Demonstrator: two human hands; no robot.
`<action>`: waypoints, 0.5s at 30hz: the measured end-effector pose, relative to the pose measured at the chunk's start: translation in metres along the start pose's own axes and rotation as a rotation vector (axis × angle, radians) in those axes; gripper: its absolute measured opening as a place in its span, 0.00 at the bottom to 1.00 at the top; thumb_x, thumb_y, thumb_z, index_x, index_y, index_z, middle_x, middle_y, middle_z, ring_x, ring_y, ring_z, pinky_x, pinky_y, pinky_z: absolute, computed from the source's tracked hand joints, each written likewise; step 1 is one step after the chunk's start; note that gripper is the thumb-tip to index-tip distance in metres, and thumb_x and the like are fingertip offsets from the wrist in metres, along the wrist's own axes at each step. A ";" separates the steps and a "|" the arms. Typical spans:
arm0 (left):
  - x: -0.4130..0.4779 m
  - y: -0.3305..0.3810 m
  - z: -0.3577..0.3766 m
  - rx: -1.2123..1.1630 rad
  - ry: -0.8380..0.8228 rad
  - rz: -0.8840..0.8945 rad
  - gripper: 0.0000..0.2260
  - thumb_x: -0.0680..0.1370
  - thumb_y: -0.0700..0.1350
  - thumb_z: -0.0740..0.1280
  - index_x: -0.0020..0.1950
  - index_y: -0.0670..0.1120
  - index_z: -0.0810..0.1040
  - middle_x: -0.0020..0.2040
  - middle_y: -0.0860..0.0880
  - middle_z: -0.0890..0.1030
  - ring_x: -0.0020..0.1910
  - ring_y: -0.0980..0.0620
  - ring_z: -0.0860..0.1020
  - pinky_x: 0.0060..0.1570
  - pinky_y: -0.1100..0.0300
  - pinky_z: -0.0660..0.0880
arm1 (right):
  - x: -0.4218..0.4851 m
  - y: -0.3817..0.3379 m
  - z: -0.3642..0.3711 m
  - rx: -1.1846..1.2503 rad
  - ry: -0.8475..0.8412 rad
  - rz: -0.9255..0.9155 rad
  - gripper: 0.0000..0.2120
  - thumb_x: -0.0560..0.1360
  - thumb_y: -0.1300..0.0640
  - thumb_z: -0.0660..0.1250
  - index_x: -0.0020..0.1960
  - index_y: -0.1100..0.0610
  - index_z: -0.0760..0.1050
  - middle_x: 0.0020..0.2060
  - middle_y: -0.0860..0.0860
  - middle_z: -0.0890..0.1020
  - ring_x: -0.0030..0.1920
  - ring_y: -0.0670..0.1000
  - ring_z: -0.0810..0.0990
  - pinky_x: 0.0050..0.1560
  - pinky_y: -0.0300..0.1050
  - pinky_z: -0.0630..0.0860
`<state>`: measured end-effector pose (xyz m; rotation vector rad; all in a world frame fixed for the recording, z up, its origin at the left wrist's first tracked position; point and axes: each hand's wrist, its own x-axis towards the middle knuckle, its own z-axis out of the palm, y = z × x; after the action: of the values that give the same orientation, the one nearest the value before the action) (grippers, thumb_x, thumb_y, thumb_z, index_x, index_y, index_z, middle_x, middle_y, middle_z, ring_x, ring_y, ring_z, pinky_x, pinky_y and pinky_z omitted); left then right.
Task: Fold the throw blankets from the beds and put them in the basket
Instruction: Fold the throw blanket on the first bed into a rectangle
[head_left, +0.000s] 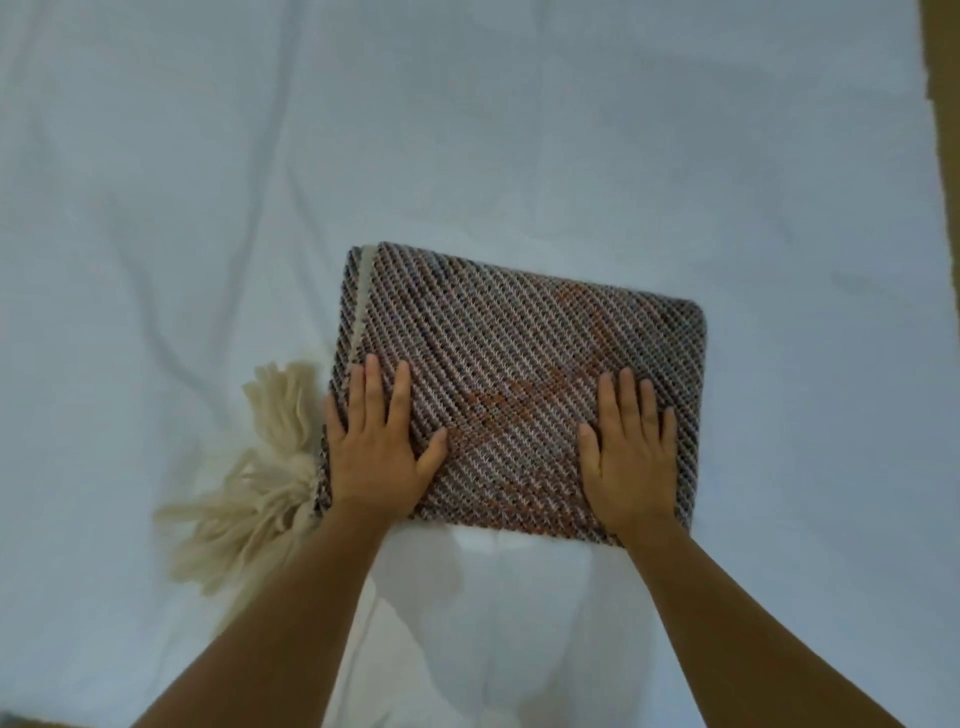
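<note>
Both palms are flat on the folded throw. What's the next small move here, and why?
Probably slide the left hand and right hand under the throw blanket and lift it. It already lies as a compact rectangle on the bed sheet; both hands press flat on top, gripping nothing. Only the cream fringe sticks out at its left.

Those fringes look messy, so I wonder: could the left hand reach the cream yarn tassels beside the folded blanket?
Probably yes. The left hand rests flat on the folded striped woven blanket, right beside the cream yarn tassels, nothing between.
</note>
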<state>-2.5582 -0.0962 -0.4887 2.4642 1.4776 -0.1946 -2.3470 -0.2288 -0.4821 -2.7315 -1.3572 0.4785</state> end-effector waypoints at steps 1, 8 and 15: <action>0.000 -0.003 -0.001 -0.011 -0.022 -0.018 0.36 0.73 0.67 0.42 0.75 0.50 0.40 0.77 0.42 0.45 0.76 0.45 0.43 0.71 0.45 0.40 | -0.002 0.005 -0.002 -0.013 -0.009 0.024 0.28 0.76 0.42 0.39 0.74 0.50 0.45 0.75 0.51 0.51 0.76 0.56 0.52 0.73 0.55 0.41; 0.044 -0.003 -0.043 -0.686 -0.102 -0.314 0.51 0.63 0.76 0.57 0.76 0.51 0.40 0.76 0.41 0.52 0.74 0.42 0.55 0.71 0.44 0.53 | 0.008 0.015 -0.022 0.116 0.020 0.072 0.34 0.75 0.36 0.47 0.76 0.51 0.46 0.76 0.57 0.49 0.76 0.57 0.47 0.72 0.60 0.44; 0.082 -0.020 -0.072 -1.002 -0.342 -0.388 0.55 0.51 0.63 0.79 0.73 0.54 0.58 0.67 0.48 0.72 0.62 0.46 0.74 0.64 0.45 0.69 | 0.016 0.010 -0.029 0.670 0.065 0.583 0.57 0.63 0.33 0.69 0.76 0.53 0.38 0.75 0.55 0.59 0.73 0.56 0.61 0.71 0.57 0.60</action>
<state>-2.5388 0.0027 -0.4433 1.2850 1.3928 0.0543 -2.3220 -0.2198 -0.4598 -2.4603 -0.2581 0.7028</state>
